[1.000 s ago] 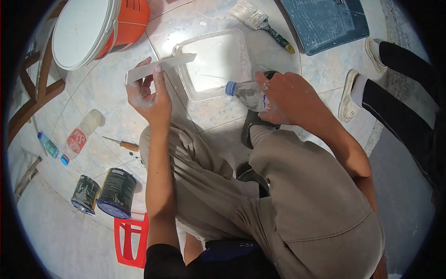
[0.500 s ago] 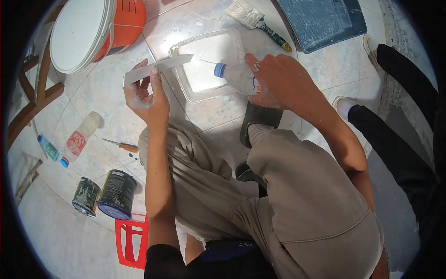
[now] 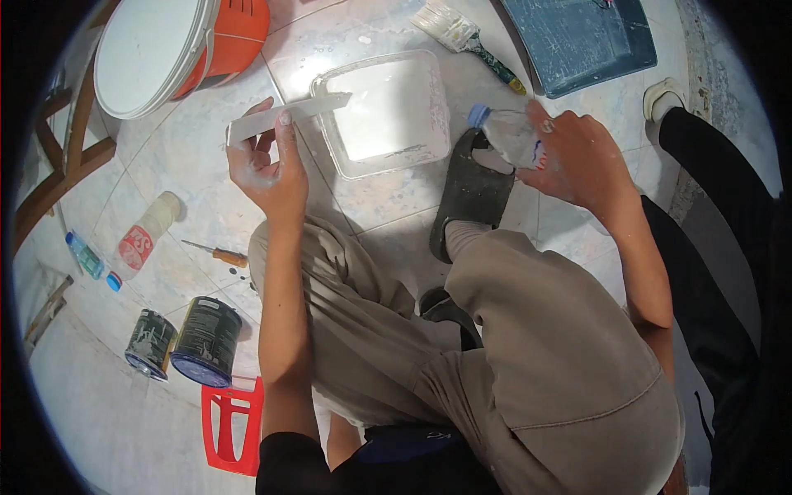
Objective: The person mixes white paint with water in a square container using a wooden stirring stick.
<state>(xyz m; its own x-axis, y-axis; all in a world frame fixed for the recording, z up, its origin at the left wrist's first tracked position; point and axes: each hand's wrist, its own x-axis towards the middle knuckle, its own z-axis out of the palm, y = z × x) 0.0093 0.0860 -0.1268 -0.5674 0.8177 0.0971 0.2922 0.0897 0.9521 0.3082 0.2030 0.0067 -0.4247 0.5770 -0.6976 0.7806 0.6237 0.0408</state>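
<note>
My left hand (image 3: 279, 172) is closed on a flat white stick (image 3: 318, 107), pinched between thumb and fingers. Its far end reaches over the left rim of a clear plastic tub (image 3: 446, 111) on the floor, which holds white liquid (image 3: 384, 103). To the right of the tub, my right hand (image 3: 582, 157) grips a clear plastic water bottle (image 3: 510, 136) around its body. The bottle is tilted, with its blue cap (image 3: 478, 115) pointing left towards the tub. White smears mark my left hand and fingers.
A white-lidded orange bucket (image 3: 235, 41) stands at upper left. A paintbrush (image 3: 470, 41) and blue paint tray (image 3: 582, 41) lie beyond the tub. To the left are a plastic bottle (image 3: 148, 235), a screwdriver (image 3: 219, 253) and paint cans (image 3: 206, 340). Another person's legs (image 3: 718, 181) are at right.
My right hand has moved right with the bottle, from over the tub's edge to beside it. A thin stream at the bottle's cap is gone. My left hand still holds the stick.
</note>
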